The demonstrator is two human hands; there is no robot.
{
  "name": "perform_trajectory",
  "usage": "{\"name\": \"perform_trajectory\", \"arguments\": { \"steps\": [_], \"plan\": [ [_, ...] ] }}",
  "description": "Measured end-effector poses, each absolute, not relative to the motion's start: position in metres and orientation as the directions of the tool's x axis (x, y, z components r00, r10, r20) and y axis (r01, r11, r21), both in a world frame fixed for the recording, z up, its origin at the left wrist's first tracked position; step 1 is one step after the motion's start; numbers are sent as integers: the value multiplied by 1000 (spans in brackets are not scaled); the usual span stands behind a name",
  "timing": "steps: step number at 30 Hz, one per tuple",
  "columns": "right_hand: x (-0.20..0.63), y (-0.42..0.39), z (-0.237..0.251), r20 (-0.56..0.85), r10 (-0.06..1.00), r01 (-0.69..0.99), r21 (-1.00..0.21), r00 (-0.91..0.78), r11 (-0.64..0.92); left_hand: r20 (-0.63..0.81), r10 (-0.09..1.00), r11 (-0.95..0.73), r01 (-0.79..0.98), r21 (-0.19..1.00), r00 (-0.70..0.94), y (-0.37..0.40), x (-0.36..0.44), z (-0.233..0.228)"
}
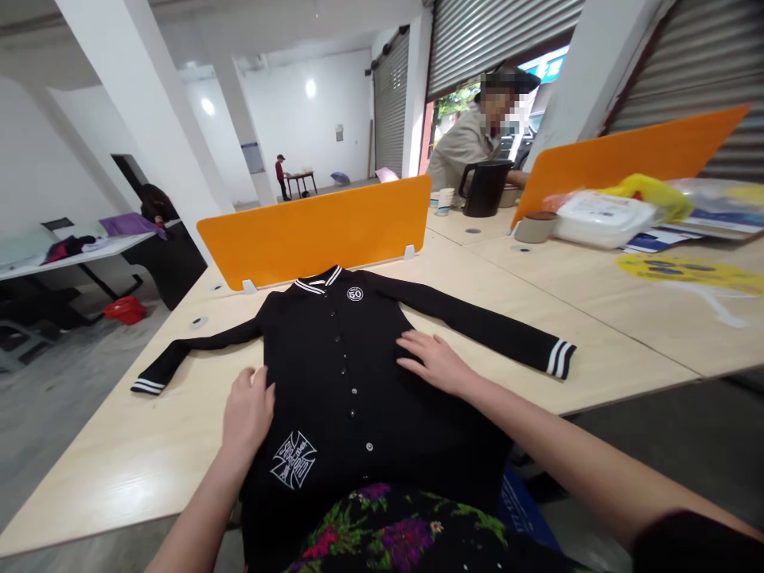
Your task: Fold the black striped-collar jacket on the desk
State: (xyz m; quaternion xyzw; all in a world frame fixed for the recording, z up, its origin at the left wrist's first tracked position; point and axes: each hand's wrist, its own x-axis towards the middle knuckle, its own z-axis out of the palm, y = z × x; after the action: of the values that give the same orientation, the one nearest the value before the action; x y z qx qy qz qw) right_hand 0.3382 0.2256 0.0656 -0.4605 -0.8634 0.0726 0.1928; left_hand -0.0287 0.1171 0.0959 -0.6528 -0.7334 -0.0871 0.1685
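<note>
Both palms flat on the black jacket, spread front-up on the table.
I judge it soft, light, floppy; my left hand and right hand lie open, gripping nothing; I'd pinch shoulders or hem.

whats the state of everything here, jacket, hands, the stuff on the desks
jacket: spread flat face up on the desk, buttoned, both sleeves stretched out, hem hanging over the near edge
left hand: open, palm down at the jacket's side edge
right hand: open, flat on the jacket
kettle: upright, lid shut
white box: closed
divider: upright
shutter: partly raised
</note>
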Motion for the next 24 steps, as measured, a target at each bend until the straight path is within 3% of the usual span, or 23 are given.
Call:
{"name": "perform_trajectory", "arguments": {
  "steps": [3,8,16,24],
  "plan": [
    [312,273,70,202,889,862,-231,-411,451,337,940,-7,993,-116,46,179,-24,93],
    [287,323,52,58,918,902,-173,-392,396,80,989,128,989,-70,-122,250,-42,67],
    [278,366,49,79,911,899,-150,-404,411,65,988,144,987,-74,-140,285,-60,68],
    [271,353,62,83,910,895,-165,-405,414,135,990,71,970,-231,-41,255,-24,87]
  ]
}}
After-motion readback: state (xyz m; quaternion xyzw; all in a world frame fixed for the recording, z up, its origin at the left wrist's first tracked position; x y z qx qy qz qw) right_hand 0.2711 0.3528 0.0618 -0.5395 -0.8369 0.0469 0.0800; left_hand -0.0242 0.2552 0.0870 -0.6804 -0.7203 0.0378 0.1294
